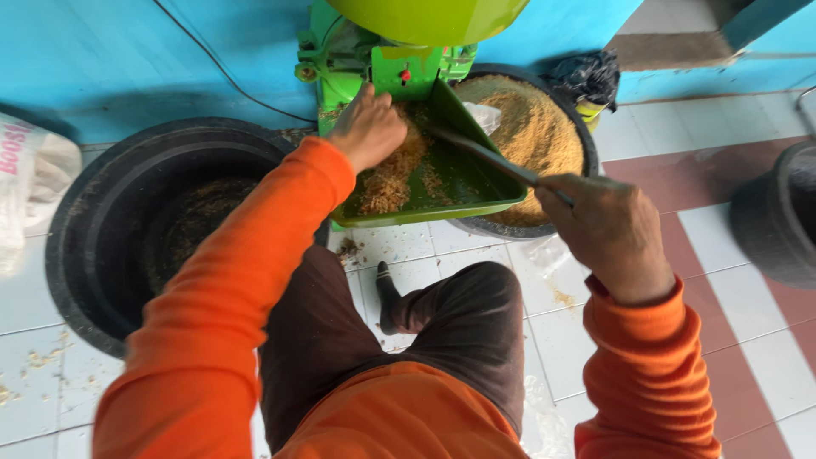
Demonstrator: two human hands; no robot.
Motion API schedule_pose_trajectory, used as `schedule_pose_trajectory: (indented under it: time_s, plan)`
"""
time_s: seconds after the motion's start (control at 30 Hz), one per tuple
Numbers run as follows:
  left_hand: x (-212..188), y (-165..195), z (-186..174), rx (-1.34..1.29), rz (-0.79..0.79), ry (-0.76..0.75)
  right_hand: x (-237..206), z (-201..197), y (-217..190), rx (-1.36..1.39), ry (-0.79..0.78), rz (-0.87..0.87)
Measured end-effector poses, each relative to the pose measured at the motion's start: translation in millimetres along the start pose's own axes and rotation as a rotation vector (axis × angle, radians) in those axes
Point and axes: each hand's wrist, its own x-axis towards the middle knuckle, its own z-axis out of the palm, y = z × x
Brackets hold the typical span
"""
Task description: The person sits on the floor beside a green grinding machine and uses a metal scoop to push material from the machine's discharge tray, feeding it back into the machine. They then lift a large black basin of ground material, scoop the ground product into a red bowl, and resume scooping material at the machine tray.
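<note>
My left hand [367, 127] reaches into the green tray [476, 183] of a green machine [374, 59], resting on the tan husk-like grain [387, 183] piled there; its fingers are hidden under the machine's outlet. My right hand [608, 229] is closed around the handle of a thin dark tool [484, 153] that slants up-left into the tray. Both arms wear orange sleeves. My knees in dark trousers are below the tray.
A large black tub [89, 229] with a little grain stands at the left. Behind the tray another black tub [544, 136] is full of tan grain. A third dark tub [778, 212] is at the right edge. A white sack [25, 183] lies far left. Blue wall behind.
</note>
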Motion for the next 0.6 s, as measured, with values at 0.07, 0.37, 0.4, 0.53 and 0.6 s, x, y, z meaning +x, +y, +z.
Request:
schedule_pose_trajectory:
  time_s: [0.07,0.37,0.4,0.53,0.6]
  plan:
    - [13.5,-4.9,0.6,-0.092,-0.088,0.034,-1.7,-12.8,-10.6,0.012,0.005,0.005]
    - [-58.2,6.6,-26.3,-0.324,-0.184,-0.046,26.4,46.5,-30.0,-0.095,0.037,-0.178]
    - [-65.2,9.8,-28.6,-0.336,-0.186,0.01,34.1,63.9,-32.5,-0.101,0.024,-0.143]
    - [-76.7,17.6,-29.5,-0.35,-0.192,0.171,60.2,102.8,-40.4,-0.167,-0.036,-0.028]
    - [-77.3,19.3,-27.2,-0.347,-0.187,0.195,58.4,94.0,-43.3,-0.199,-0.014,-0.003]
